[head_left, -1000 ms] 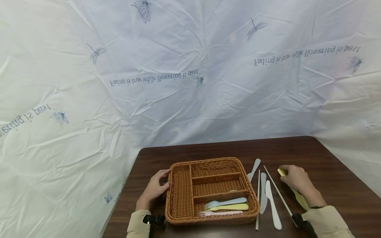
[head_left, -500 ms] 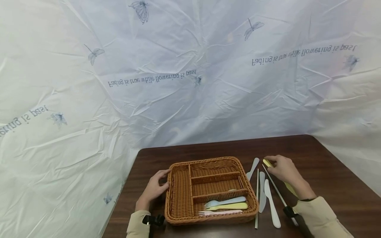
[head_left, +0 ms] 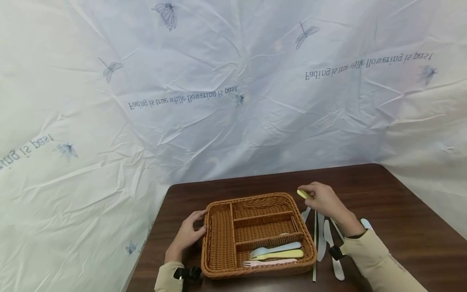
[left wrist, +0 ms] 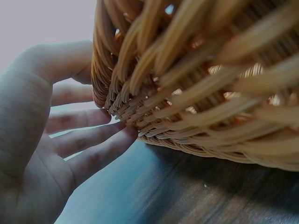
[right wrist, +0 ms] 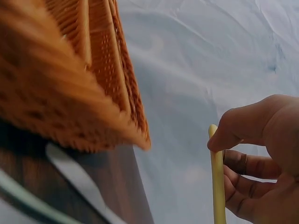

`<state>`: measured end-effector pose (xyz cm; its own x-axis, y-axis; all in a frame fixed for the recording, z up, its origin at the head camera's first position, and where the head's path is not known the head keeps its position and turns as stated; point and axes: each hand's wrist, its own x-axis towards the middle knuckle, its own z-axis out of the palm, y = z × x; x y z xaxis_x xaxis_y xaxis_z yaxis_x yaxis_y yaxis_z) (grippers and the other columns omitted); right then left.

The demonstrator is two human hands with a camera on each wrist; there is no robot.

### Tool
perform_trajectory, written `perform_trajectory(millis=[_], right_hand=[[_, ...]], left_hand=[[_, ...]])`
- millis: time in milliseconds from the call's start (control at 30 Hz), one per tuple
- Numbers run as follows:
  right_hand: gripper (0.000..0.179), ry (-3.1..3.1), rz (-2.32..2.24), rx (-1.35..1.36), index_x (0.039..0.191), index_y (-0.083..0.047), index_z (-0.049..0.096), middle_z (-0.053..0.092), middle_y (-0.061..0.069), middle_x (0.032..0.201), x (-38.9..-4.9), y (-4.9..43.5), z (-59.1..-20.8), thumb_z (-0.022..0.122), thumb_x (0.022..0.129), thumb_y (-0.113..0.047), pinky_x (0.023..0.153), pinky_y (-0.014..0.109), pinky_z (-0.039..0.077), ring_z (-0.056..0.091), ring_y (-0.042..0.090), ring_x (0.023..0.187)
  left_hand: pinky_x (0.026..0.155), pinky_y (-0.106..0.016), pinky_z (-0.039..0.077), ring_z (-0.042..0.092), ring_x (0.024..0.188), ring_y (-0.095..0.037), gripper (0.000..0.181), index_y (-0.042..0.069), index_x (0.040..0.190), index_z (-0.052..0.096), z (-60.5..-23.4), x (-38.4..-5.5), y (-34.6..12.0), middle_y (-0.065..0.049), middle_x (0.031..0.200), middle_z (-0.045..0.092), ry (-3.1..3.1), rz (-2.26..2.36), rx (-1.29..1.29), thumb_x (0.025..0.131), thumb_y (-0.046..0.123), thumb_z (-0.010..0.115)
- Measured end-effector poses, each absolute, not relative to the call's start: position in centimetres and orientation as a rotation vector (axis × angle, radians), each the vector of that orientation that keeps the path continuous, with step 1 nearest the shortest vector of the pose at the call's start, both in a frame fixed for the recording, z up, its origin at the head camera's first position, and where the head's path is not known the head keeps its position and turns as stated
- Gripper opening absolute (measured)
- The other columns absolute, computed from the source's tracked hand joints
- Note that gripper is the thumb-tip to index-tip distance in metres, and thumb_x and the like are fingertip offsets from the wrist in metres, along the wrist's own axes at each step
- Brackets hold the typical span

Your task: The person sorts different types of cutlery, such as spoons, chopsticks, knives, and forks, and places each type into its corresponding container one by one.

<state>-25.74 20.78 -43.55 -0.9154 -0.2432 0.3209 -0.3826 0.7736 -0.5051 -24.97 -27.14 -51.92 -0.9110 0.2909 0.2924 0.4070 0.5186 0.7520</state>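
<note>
My left hand rests against the left side of a brown wicker basket. In the left wrist view its fairly straight fingers touch the woven outer wall. Past the basket's far right corner, my right hand pinches a yellow knife by the handle end. That handle hangs upright between thumb and fingers in the right wrist view; the blade is out of sight. In the basket's front compartment lie a light blue fork, a yellow fork and a pale pink fork.
Right of the basket lie a chopstick, a grey knife and a white knife; another chopstick is partly under my right arm. A pale handle shows beside the sleeve. A wrinkled white sheet hangs behind the table.
My right hand has lifted the yellow knife off the table's right side and carried it left toward the basket. The left hand has stayed at the basket.
</note>
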Motion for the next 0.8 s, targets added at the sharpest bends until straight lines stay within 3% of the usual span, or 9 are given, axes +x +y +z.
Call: perform_trajectory(millis=[167, 433, 667, 800], right_hand=[[0.042, -2.704, 0.853, 0.583, 0.126, -0.005, 0.066, 0.061, 0.018, 0.114, -26.1, 19.1, -43.0, 0.063, 0.084, -0.001, 0.051, 0.027, 0.042, 0.058, 0.02, 0.081], [0.04, -2.717, 0.838, 0.649, 0.125, -0.009, 0.067, 0.061, 0.015, 0.114, -26.6, 16.9, -42.3, 0.065, 0.085, -0.003, 0.056, 0.027, 0.044, 0.059, 0.019, 0.082], [0.04, -2.697, 0.857, 0.696, 0.124, -0.011, 0.068, 0.062, 0.013, 0.113, -26.6, 15.7, -41.8, 0.066, 0.085, -0.004, 0.056, 0.027, 0.044, 0.061, 0.021, 0.083], [0.04, -2.706, 0.855, 0.697, 0.124, -0.013, 0.068, 0.061, 0.012, 0.115, -26.7, 15.2, -41.9, 0.066, 0.085, -0.005, 0.055, 0.027, 0.043, 0.061, 0.021, 0.085]], left_hand=[[0.086, -0.035, 0.056, 0.053, 0.119, -0.039, 0.052, -0.002, 0.141, 0.048, -50.6, -24.0, -26.5, -0.022, 0.137, 0.05, -2.627, -1.372, -0.613, 0.091, -0.001, 0.059], [0.086, -0.034, 0.056, 0.054, 0.118, -0.038, 0.051, -0.005, 0.14, 0.048, -48.1, -22.8, -25.9, -0.025, 0.136, 0.05, -2.662, -1.36, -0.643, 0.09, -0.001, 0.059], [0.087, -0.042, 0.055, 0.054, 0.118, -0.038, 0.052, -0.002, 0.141, 0.048, -49.7, -23.6, -26.1, -0.023, 0.136, 0.05, -2.639, -1.341, -0.602, 0.09, -0.002, 0.059], [0.086, -0.045, 0.055, 0.055, 0.117, -0.035, 0.053, 0.004, 0.141, 0.051, -51.2, -24.6, -26.7, -0.016, 0.135, 0.052, -2.627, -1.323, -0.576, 0.089, 0.0, 0.061]])
